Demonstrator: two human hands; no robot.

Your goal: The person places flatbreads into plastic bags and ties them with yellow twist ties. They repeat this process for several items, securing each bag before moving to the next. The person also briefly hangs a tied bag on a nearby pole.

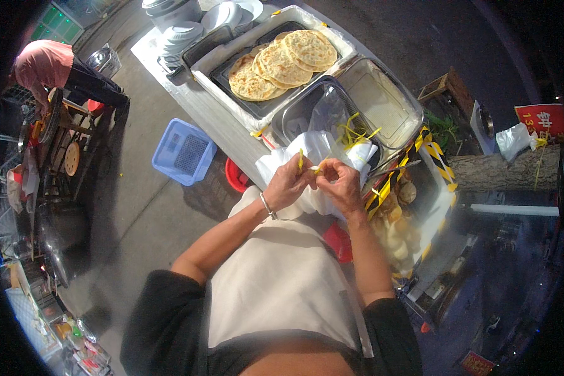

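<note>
My left hand [289,181] and my right hand [342,185] meet in front of my apron [272,282], fingertips pinching a yellow strip [316,169] between them. Under and around them spreads a white plastic bag or sheet [275,164]. More yellow strips [352,134] lie just beyond, by a clear plastic bag [328,113] in a clear tray. Past these, round flatbreads [282,63] are piled on a black tray in a white-lined box [230,105]. What the strip is fixed to is hidden by my fingers.
White dishes [181,37] are stacked at the table's far left. An open container [385,103] stands right of the flatbreads. Right of my arm, a box edged with black-yellow tape holds food pieces [399,230]. A blue basket [184,151] stands left; a person [47,70] bends farther off.
</note>
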